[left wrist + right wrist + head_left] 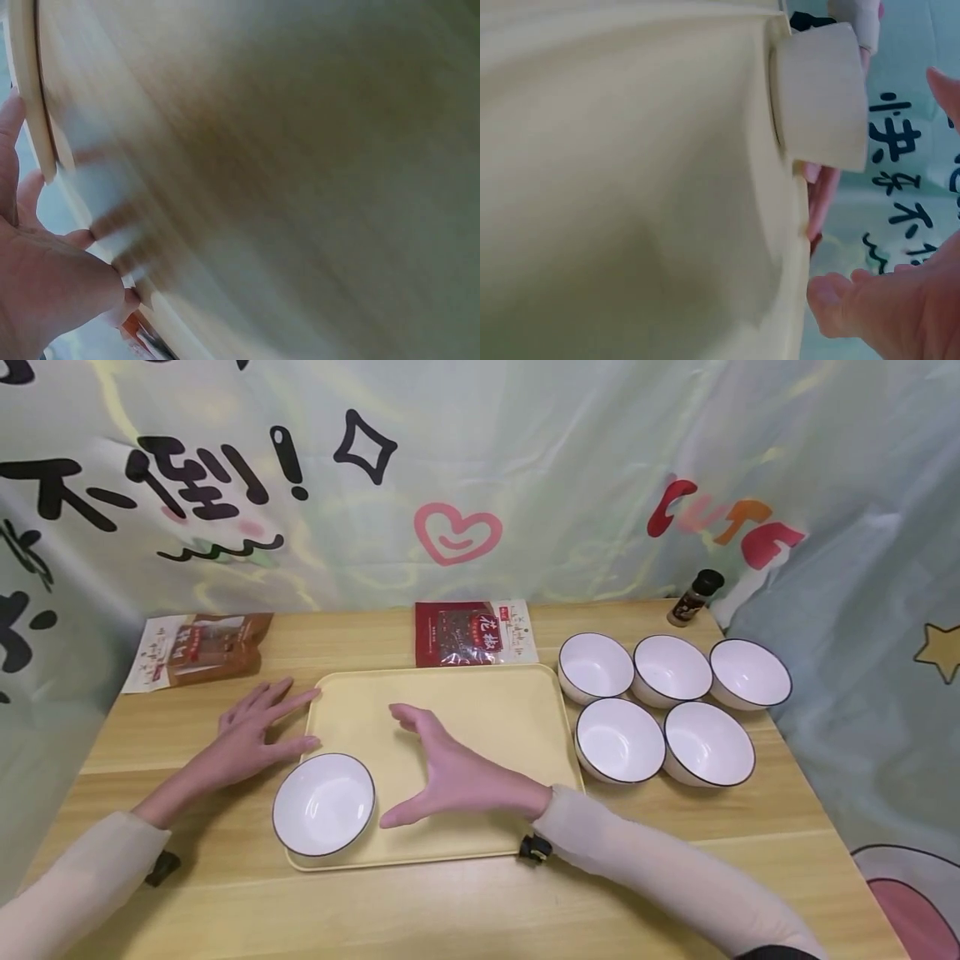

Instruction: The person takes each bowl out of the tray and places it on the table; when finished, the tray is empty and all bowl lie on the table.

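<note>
A white bowl (324,805) with a dark rim sits on the near left corner of the pale yellow tray (480,710). Over the tray, to the right of that bowl, my right hand (457,772) spreads its thumb and fingers apart and holds nothing. Its gap to the bowl also shows in the right wrist view, where the bowl (821,97) stands beyond the hand (892,307). My left hand (255,733) is at the tray's left edge, fingers extended, with the index finger and thumb at the rim. The left wrist view shows this hand (56,277) low beside the wooden table.
Several matching bowls (621,741) stand in two rows right of the tray. Behind the tray lies a red spice packet (474,633); a brown packet (201,650) is at the back left. A black-capped jar (694,597) stands at the back right, by the printed curtain (570,485).
</note>
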Tool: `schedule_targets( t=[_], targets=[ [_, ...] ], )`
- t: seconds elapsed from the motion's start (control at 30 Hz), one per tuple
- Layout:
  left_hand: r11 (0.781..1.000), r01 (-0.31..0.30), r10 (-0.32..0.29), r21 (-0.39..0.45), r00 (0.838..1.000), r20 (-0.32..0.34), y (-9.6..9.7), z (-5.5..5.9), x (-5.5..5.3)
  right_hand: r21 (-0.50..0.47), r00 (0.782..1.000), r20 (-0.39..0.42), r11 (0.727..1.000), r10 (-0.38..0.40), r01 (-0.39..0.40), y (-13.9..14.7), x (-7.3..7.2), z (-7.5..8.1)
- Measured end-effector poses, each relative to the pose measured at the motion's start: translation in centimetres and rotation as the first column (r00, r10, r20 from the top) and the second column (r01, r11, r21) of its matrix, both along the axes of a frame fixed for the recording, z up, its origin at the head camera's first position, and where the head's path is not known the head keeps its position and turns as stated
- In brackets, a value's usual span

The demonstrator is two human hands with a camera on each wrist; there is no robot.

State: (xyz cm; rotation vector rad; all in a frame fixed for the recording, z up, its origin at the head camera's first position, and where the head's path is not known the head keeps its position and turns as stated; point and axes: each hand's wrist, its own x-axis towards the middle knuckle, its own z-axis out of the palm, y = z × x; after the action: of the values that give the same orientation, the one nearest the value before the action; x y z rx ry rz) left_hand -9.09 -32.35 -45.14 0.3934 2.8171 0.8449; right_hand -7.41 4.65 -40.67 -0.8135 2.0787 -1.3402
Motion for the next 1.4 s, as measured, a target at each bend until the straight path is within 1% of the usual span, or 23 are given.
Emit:
schedule_targets(
  t=[0.23,0.37,0.43,0.57,0.67,0.8,0.93,1.17,1.4],
  targets=[
    [1.000,0.002,-0.002,-0.008,1.000,-0.005,-0.1,-0.1,-0.2,0.018,0.994,0.009,0.994,0.110,-0.110,-2.9,0.4,-0.6],
    [1.000,0.002,-0.002,-0.002,1.000,-0.019,-0.2,-0.1,-0.1,0.005,0.989,0.032,0.990,0.142,-0.142,-4.4,1.1,-1.0],
    [1.000,0.004,-0.004,0.003,1.000,-0.024,-0.2,-0.2,-0.2,-0.023,0.990,0.048,0.991,0.132,-0.131,-5.1,1.4,-1.4],
    [1.000,0.007,-0.007,0.009,1.000,-0.023,-0.2,-0.1,-0.1,-0.084,0.992,0.093,0.993,0.086,-0.078,-6.0,2.0,-2.2],
    [1.000,0.006,-0.005,0.011,1.000,-0.015,-0.1,0.0,0.0,-0.097,0.991,0.116,0.993,0.071,-0.059,-6.3,2.5,-2.5],
    [1.000,0.005,-0.005,0.010,1.000,-0.012,-0.2,-0.1,0.0,-0.103,0.991,0.115,0.993,0.063,-0.051,-6.6,2.9,-2.8],
    [1.000,0.007,-0.007,0.006,1.000,-0.015,-0.2,-0.1,-0.1,-0.116,0.994,0.101,0.992,0.052,-0.040,-6.8,2.9,-2.9],
    [1.000,0.011,-0.010,0.019,1.000,-0.018,-0.1,0.1,0.1,-0.139,0.993,0.105,0.990,0.048,-0.034,-7.0,3.0,-3.1],
    [1.000,0.014,-0.014,0.021,1.000,-0.019,-0.2,-0.1,0.0,-0.144,0.994,0.106,0.990,0.019,-0.004,-6.8,3.0,-2.7]
  ],
)
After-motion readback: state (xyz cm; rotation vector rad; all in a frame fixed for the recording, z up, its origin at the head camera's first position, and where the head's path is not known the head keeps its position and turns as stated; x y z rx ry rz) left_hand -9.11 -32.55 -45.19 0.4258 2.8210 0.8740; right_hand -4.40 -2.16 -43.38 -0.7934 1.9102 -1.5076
